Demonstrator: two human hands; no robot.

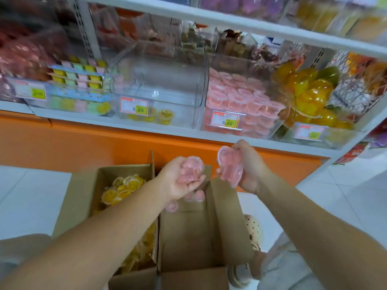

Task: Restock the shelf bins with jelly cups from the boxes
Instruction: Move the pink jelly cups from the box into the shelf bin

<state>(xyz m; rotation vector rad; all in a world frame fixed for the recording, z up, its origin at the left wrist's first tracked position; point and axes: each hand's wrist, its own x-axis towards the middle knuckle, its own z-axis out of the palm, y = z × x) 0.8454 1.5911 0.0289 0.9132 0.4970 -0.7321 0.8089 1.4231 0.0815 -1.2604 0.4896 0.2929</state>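
STEP: carry from box to bin | HANDS: left hand [178, 182] cradles pink jelly cups [191, 169] in curled fingers; right hand [251, 167] grips another handful [228, 164] | WHERE: both loads above the nearly emptied cardboard box [226, 206], below the shelf [125, 124] | NEXT: probably lift over the front wall of the pink-cup bin [240, 101] and release gently.

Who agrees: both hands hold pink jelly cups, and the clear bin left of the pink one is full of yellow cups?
Not full: the head view shows that clear bin nearly empty, few yellow cups at its bottom. Left hand and right hand do hold pink jelly cups.
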